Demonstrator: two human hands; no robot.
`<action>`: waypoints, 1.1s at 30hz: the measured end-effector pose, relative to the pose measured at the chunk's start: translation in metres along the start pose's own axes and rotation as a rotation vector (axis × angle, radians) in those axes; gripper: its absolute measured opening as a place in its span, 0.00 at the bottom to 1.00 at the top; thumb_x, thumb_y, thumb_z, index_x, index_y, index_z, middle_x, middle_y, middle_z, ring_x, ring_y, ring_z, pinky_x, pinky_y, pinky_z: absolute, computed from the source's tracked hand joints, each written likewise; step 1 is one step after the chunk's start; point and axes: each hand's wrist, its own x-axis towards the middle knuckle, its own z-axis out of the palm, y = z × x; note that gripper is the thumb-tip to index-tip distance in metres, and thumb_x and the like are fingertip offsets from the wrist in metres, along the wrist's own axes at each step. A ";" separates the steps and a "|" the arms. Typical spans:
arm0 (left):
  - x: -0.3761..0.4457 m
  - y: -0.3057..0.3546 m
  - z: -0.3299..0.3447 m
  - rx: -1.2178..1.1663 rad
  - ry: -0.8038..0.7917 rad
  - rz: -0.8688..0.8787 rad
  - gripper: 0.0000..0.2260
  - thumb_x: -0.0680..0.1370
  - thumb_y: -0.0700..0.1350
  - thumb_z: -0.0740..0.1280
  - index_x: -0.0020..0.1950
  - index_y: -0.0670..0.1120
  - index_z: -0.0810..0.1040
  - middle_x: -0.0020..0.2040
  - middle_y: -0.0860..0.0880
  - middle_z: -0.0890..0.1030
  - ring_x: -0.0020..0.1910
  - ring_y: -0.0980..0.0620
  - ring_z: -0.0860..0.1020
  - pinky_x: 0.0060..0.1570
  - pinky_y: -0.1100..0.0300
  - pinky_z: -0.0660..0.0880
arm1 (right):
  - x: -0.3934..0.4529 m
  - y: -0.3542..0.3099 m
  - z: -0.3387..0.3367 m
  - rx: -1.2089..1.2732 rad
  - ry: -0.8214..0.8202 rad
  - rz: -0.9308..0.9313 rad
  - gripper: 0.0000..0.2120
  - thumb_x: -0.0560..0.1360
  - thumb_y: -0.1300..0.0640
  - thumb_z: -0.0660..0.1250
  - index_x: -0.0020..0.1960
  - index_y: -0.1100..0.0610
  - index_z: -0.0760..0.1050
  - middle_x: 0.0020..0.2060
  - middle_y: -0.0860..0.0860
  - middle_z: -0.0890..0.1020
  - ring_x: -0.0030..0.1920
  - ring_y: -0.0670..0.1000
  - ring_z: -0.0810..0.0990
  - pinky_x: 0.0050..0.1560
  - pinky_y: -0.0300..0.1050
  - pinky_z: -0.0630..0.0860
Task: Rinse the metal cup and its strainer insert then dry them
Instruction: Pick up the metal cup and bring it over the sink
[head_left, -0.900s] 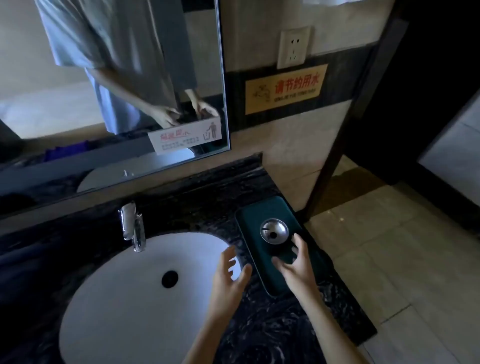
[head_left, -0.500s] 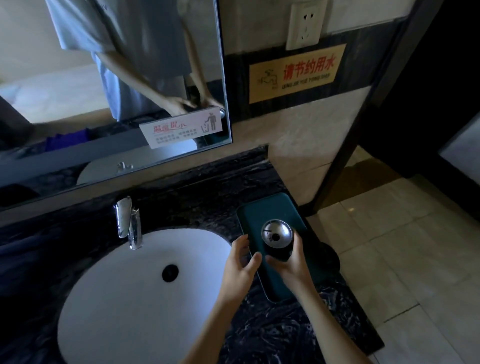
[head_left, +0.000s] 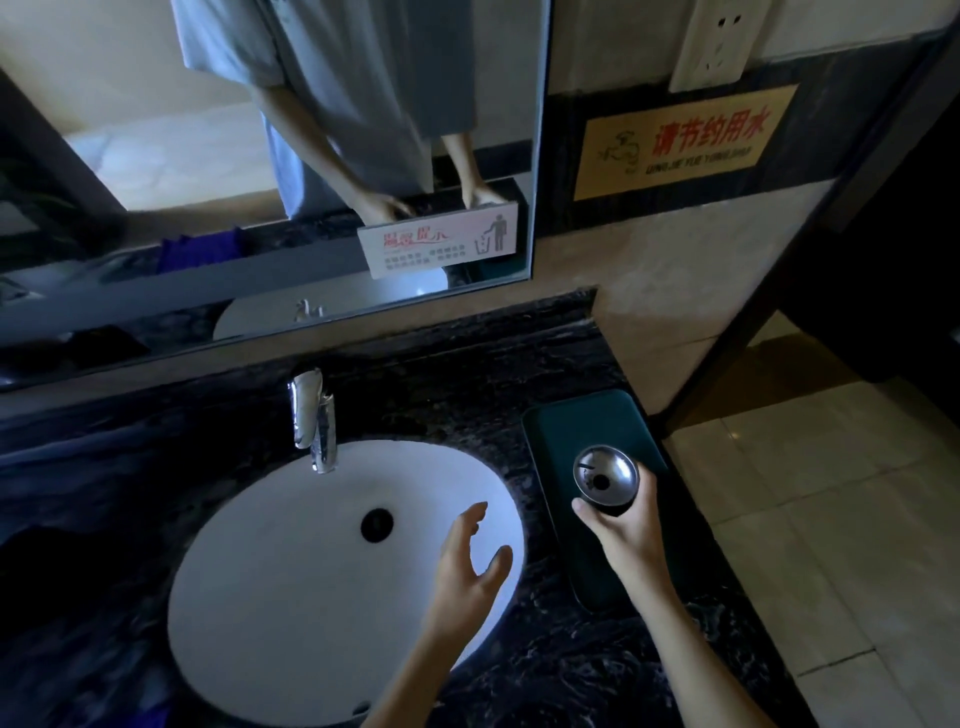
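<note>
Dark marble countertop (head_left: 519, 395) runs along the wall of a washroom, with a white oval basin (head_left: 291, 597) sunk into it and a chrome faucet (head_left: 314, 426) at the basin's back edge. Beside the basin, on the right, lies a dark green mat (head_left: 587, 421). The right hand (head_left: 626, 535) is wrapped around the dark body of the metal cup (head_left: 605, 480), holding it upright over the mat; whether the cup's base touches the mat cannot be told. A shiny funnel-shaped strainer insert (head_left: 608, 465) sits in the cup's mouth. The left hand (head_left: 467, 566) hovers over the basin's right rim, fingers spread and empty. Behind the counter a mirror (head_left: 156, 171) reflects the person's arms, and a yellow sign (head_left: 685, 143) hangs on the wall under a socket (head_left: 717, 41).
</note>
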 end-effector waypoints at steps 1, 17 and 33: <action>-0.002 -0.003 -0.004 0.023 0.008 0.016 0.24 0.81 0.46 0.69 0.76 0.51 0.67 0.74 0.55 0.72 0.72 0.55 0.69 0.72 0.57 0.66 | -0.003 -0.004 0.003 -0.002 -0.002 -0.006 0.33 0.70 0.62 0.79 0.69 0.52 0.67 0.60 0.47 0.77 0.58 0.34 0.76 0.56 0.29 0.72; -0.105 -0.159 -0.111 0.675 0.200 -0.117 0.26 0.75 0.58 0.66 0.71 0.50 0.75 0.72 0.46 0.76 0.70 0.41 0.75 0.62 0.43 0.77 | -0.107 -0.040 0.140 -0.091 -0.498 -0.098 0.32 0.68 0.61 0.80 0.66 0.49 0.69 0.60 0.44 0.79 0.59 0.38 0.78 0.57 0.30 0.74; -0.045 -0.105 -0.183 -0.426 0.303 0.078 0.30 0.74 0.35 0.78 0.71 0.48 0.69 0.63 0.50 0.82 0.61 0.53 0.82 0.58 0.61 0.79 | -0.127 -0.096 0.243 -0.051 -0.939 0.057 0.28 0.73 0.54 0.77 0.69 0.47 0.70 0.64 0.45 0.80 0.63 0.36 0.78 0.60 0.33 0.75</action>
